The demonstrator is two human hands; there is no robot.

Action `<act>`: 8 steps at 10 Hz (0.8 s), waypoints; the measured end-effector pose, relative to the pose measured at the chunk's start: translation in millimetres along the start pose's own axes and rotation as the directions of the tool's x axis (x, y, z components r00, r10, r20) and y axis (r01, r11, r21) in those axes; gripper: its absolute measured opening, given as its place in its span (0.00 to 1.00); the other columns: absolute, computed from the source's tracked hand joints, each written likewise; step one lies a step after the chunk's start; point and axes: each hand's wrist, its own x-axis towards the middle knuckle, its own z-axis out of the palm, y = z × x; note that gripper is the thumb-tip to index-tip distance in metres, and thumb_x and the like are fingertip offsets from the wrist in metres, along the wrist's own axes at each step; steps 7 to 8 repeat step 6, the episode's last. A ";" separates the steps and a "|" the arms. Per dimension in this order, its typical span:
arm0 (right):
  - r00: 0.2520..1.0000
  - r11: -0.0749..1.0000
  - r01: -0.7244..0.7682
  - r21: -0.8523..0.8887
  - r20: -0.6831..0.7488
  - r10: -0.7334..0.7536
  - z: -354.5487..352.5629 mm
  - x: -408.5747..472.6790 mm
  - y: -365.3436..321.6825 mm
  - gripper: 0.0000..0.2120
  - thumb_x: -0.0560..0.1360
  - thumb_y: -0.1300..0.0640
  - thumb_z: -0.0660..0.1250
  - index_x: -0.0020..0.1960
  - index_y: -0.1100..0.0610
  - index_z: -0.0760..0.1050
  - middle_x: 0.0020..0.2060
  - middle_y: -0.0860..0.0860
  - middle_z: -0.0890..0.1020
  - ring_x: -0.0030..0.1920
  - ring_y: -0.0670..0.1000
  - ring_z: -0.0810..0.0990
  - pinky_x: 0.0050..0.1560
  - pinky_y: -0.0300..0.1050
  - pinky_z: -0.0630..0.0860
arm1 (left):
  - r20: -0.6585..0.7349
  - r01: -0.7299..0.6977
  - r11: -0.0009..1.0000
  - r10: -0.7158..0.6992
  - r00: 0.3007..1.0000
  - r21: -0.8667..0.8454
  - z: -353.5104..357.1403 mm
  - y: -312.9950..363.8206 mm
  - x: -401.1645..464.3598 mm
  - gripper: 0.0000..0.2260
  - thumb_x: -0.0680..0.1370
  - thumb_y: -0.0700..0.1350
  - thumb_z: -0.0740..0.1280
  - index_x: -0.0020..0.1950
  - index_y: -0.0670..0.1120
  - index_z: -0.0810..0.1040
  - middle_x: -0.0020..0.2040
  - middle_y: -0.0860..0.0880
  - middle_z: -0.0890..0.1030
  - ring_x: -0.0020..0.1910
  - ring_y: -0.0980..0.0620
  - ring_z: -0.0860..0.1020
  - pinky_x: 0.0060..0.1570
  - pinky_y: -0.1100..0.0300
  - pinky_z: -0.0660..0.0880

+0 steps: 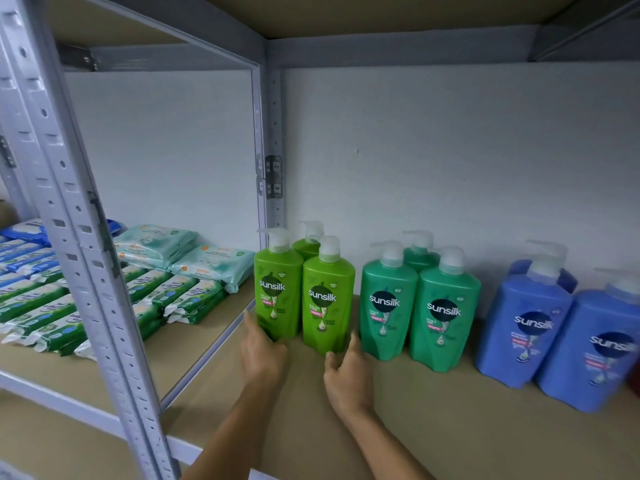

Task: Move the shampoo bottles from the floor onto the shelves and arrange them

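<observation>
Left hand [263, 351]: fingers straight — touching the lime bottle [278, 292]
Right hand [346, 372]: relaxed grip — at second lime bottle [327, 299]

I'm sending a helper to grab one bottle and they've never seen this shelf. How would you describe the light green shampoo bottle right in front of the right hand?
Find the grey metal upright where two shelf bays meet; the lime green bottles stand just right of it. Three stand there, two in front, one behind. Take the front right one, beside the darker teal-green bottles.
</observation>
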 end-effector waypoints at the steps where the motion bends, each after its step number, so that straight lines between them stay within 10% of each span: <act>1: 0.999 0.999 0.031 -0.019 0.043 -0.030 -15.2 -13.5 7.5 0.28 0.77 0.60 0.62 0.75 0.58 0.60 0.70 0.54 0.71 0.69 0.51 0.70 0.66 0.39 0.64 | -0.060 0.049 0.998 -0.047 0.997 0.030 0.6 2.9 -12.4 0.37 0.70 0.32 0.65 0.77 0.39 0.53 0.67 0.35 0.71 0.67 0.37 0.69 0.64 0.44 0.69; 3: 0.981 0.972 0.167 -0.165 0.128 -0.146 -69.5 -42.7 36.2 0.23 0.73 0.63 0.61 0.68 0.58 0.72 0.63 0.54 0.78 0.63 0.53 0.76 0.64 0.40 0.67 | -0.110 0.002 0.987 0.016 0.994 0.159 6.1 12.3 -62.3 0.23 0.73 0.35 0.66 0.68 0.38 0.69 0.63 0.36 0.74 0.62 0.37 0.72 0.60 0.49 0.68; 6: 0.983 0.867 0.183 -0.463 0.107 -0.150 -166.2 -88.3 91.7 0.15 0.76 0.53 0.60 0.57 0.58 0.78 0.58 0.53 0.80 0.63 0.55 0.73 0.64 0.44 0.67 | 0.423 -0.446 0.790 0.264 0.867 0.421 21.3 24.2 -137.4 0.19 0.75 0.49 0.64 0.65 0.47 0.76 0.66 0.47 0.76 0.66 0.46 0.72 0.66 0.57 0.67; 8: 0.983 0.867 0.183 -0.463 0.107 -0.150 -166.2 -88.3 91.7 0.15 0.76 0.53 0.60 0.57 0.58 0.78 0.58 0.53 0.80 0.63 0.55 0.73 0.64 0.44 0.67 | 0.423 -0.446 0.790 0.264 0.867 0.421 21.3 24.2 -137.4 0.19 0.75 0.49 0.64 0.65 0.47 0.76 0.66 0.47 0.76 0.66 0.46 0.72 0.66 0.57 0.67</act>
